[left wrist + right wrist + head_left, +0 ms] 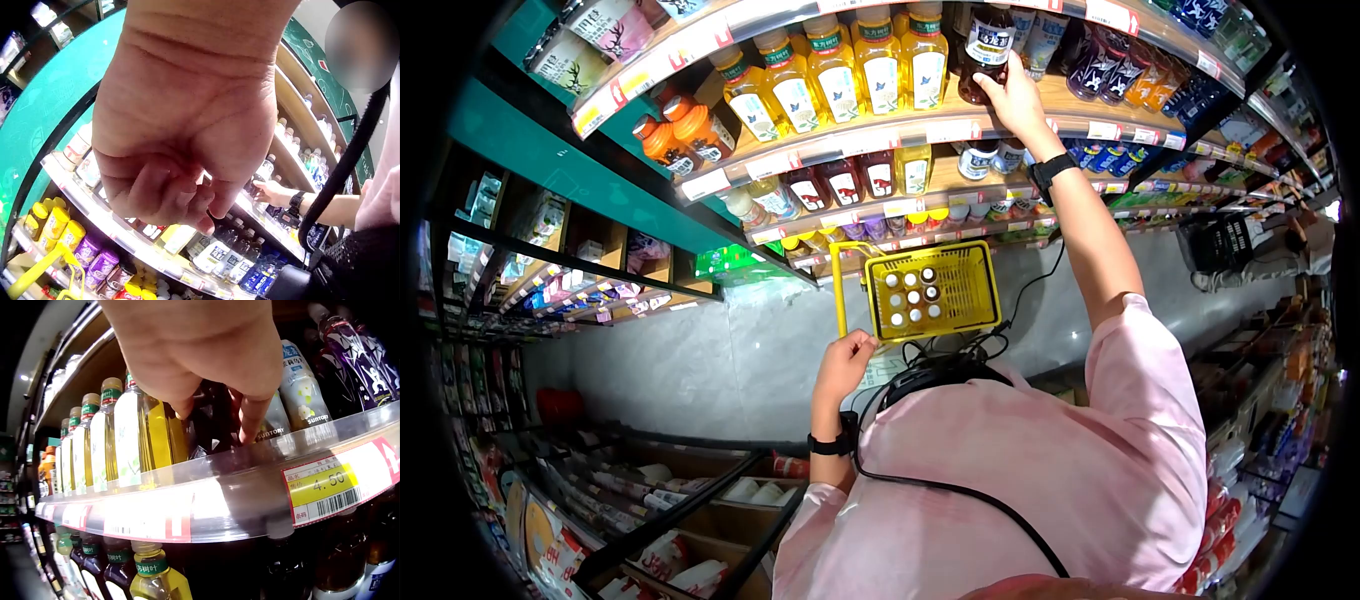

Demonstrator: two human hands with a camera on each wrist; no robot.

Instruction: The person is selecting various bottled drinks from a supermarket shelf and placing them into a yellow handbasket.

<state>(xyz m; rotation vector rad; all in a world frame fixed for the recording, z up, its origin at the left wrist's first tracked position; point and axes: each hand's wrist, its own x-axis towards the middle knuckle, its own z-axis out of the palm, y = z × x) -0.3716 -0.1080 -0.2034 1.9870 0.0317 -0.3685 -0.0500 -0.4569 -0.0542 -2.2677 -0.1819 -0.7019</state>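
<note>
1. Head view: the right hand grips a dark bottle with a white and blue label, at the front of an upper shelf.
2. Right wrist view: thumb and fingers stand on either side of that bottle, behind the clear lip of the shelf; whether its base is lifted, I cannot tell. Yellow drink bottles line up on one side, pale bottles on the other. A price tag below reads 4.50.
3. Left wrist view: the left hand is loosely curled, nothing visible in it. In the head view it is near the yellow handle of a basket containing capped bottles.
</note>
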